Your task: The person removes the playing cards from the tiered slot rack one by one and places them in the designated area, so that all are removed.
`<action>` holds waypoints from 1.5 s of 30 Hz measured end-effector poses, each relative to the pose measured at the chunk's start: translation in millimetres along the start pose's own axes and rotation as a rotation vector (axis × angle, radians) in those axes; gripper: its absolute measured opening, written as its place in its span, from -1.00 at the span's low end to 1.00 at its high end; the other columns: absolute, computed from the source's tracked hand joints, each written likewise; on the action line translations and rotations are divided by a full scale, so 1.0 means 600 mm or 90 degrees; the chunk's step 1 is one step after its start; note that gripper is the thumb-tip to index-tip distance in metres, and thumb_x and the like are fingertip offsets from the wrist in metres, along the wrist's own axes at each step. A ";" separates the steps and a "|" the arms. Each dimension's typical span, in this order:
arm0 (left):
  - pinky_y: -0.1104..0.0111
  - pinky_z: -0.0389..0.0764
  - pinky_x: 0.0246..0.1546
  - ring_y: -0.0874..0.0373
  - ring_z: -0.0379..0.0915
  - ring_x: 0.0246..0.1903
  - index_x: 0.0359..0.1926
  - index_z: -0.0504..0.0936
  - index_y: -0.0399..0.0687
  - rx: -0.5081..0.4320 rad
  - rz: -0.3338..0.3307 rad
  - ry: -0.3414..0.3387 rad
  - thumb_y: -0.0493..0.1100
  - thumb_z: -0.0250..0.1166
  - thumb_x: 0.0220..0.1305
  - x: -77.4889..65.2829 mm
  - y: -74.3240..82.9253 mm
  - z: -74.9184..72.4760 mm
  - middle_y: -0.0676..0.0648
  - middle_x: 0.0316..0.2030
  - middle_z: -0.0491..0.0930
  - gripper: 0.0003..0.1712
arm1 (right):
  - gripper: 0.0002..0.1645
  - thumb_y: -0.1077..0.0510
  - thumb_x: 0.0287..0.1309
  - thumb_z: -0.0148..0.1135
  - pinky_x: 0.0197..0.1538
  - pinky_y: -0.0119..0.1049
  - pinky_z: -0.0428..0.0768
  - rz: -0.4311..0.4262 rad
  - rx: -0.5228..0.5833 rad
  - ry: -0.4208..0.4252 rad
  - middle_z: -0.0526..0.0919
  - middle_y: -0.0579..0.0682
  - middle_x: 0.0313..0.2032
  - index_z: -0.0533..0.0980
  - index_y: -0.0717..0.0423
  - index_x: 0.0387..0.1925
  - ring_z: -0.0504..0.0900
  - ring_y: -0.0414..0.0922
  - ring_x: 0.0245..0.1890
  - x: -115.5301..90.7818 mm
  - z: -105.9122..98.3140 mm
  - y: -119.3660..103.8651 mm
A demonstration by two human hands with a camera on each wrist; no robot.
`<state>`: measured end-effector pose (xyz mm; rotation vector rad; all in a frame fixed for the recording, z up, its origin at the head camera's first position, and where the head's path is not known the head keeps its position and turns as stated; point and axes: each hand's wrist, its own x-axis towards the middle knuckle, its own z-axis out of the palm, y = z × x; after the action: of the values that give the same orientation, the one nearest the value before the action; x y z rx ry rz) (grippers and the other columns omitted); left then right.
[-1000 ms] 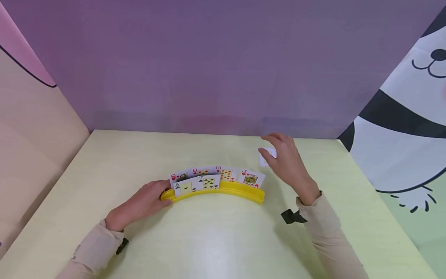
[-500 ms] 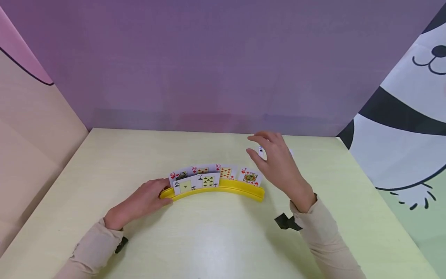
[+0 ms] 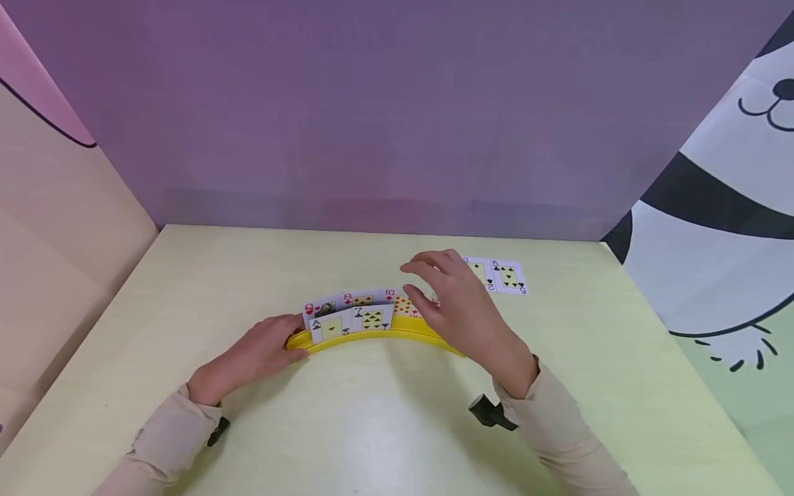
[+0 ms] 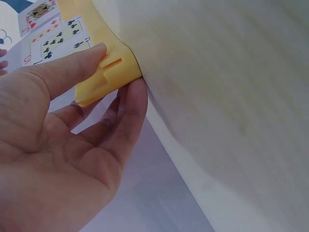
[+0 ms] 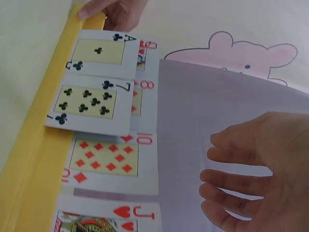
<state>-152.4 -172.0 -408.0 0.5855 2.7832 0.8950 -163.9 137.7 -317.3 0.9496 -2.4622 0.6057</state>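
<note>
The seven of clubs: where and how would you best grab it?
Probably pinch the seven of clubs by its upper edge, coming from above: its lower edge sits in the yellow holder, leaving the top free. The eight of diamonds stands close behind, so slide in gently.

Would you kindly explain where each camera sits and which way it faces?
Head: head-worn, facing forward and down at the table; left hand, right hand, sleeves show.
Left wrist: on that wrist, facing the left hand gripping the yellow holder.
Right wrist: on that wrist, facing the cards; right hand and part of left show.
Both wrist views share the holder and cards.
</note>
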 end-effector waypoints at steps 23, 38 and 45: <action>0.09 0.60 -0.08 0.03 0.54 -0.12 0.18 0.54 -0.26 0.005 0.001 0.002 -0.27 0.44 0.20 0.002 -0.005 -0.009 -0.20 0.06 0.61 -0.47 | -0.89 0.27 0.23 0.31 -0.13 -0.30 0.57 -0.040 -0.050 -0.133 0.67 -0.14 -0.17 0.67 0.00 -0.27 0.54 -0.14 -0.14 0.000 0.073 -0.039; 0.09 0.60 -0.06 0.02 0.55 -0.08 0.23 0.51 -0.26 -0.011 -0.001 0.000 -0.28 0.43 0.21 0.003 -0.005 -0.002 -0.20 0.09 0.60 -0.44 | -0.86 0.30 0.21 0.30 -0.18 -0.37 0.58 -0.039 -0.055 -0.193 0.61 -0.11 -0.30 0.71 0.05 -0.38 0.53 -0.18 -0.22 -0.006 0.089 -0.033; 0.10 0.60 -0.07 0.03 0.54 -0.10 0.22 0.51 -0.26 -0.015 -0.005 -0.003 -0.27 0.43 0.21 0.003 -0.004 0.002 -0.18 0.07 0.61 -0.44 | -0.87 0.30 0.24 0.27 -0.21 -0.38 0.57 -0.014 -0.055 -0.258 0.68 -0.09 -0.26 0.71 0.10 -0.32 0.55 -0.17 -0.25 -0.012 0.102 -0.030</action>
<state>-154.6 -172.2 -410.4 0.5715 2.7651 0.9221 -160.8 96.2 -366.5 1.1570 -2.7972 0.3191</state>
